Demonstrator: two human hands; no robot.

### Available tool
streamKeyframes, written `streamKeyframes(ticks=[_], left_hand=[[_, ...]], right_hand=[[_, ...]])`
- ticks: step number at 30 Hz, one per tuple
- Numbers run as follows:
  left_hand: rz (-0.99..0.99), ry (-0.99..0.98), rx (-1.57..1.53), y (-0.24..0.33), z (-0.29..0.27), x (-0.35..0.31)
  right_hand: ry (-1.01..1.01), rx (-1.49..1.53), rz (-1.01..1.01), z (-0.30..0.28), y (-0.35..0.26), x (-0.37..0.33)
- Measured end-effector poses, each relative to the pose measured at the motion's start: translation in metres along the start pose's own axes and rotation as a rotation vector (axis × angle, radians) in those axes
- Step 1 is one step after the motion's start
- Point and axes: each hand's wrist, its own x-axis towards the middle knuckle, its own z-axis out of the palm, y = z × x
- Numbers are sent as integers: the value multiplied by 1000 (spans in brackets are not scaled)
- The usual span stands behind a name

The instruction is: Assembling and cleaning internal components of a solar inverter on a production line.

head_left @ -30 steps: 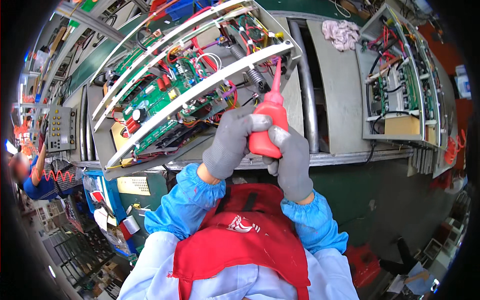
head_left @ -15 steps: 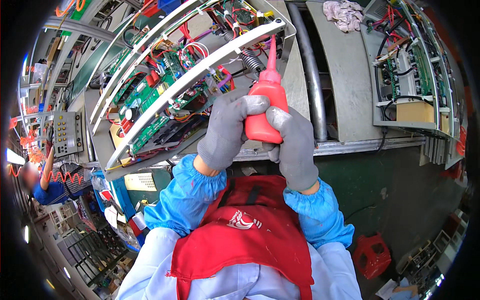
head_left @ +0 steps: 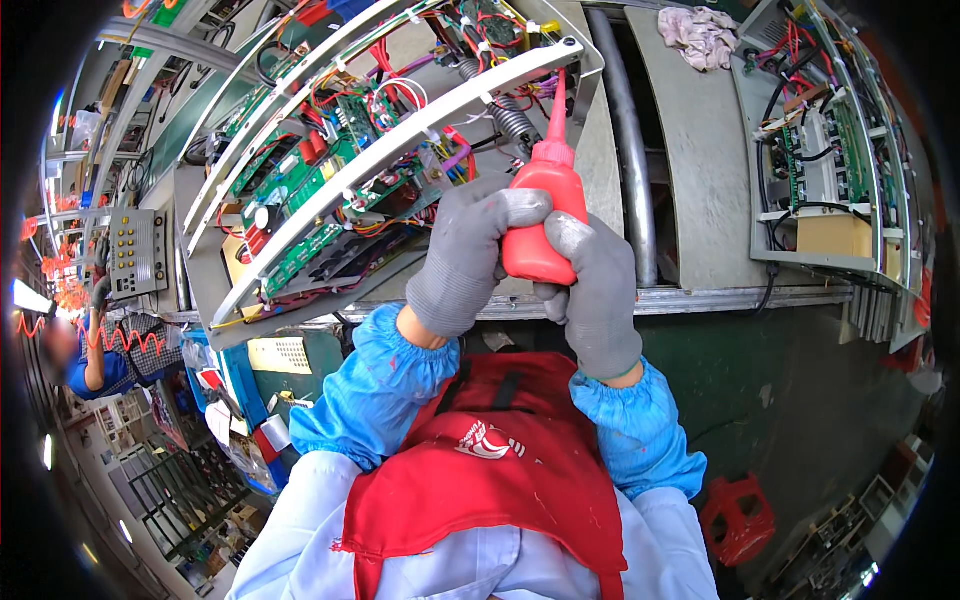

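A red squeeze bottle [head_left: 547, 250] with a long pointed nozzle is gripped between my two grey-gloved hands. My left hand [head_left: 466, 252] is closed on its left side, thumb across the front. From the right, my right hand [head_left: 601, 285] closes on the bottle too, thumb pressed to its body. The nozzle points up and away, its tip beside the end of a curved white frame bar [head_left: 400, 140]. That bar belongs to an open chassis with green circuit boards [head_left: 305, 190], coloured wires and a coil spring [head_left: 512, 122], just beyond my left hand.
A second open chassis [head_left: 825, 160] with wiring stands at the right. A metal roller [head_left: 628, 150] runs between flat plates, with a crumpled cloth [head_left: 697, 36] at the far side. A red stool [head_left: 738, 520] is lower right. Far left, a co-worker [head_left: 110, 355] stands by a panel with knobs [head_left: 138, 253].
Both hands and the bottle have shifted slightly right in the picture, and the surroundings have shifted a little too. The grip on the bottle looks the same. The co-worker's arm has moved.
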Motion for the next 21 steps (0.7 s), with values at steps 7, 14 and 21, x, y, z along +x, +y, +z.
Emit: streamKeyframes(ticks=[7, 14, 21], left_hand=[[-89, -8, 31, 3, 2, -5], [-180, -61, 18, -3, -5, -29], [-290, -117, 36, -15, -17, -53]], right_hand=[[-32, -15, 18, -3, 0, 2], [-100, -108, 57, -15, 16, -14], [-138, -161, 115, -18, 28, -30]])
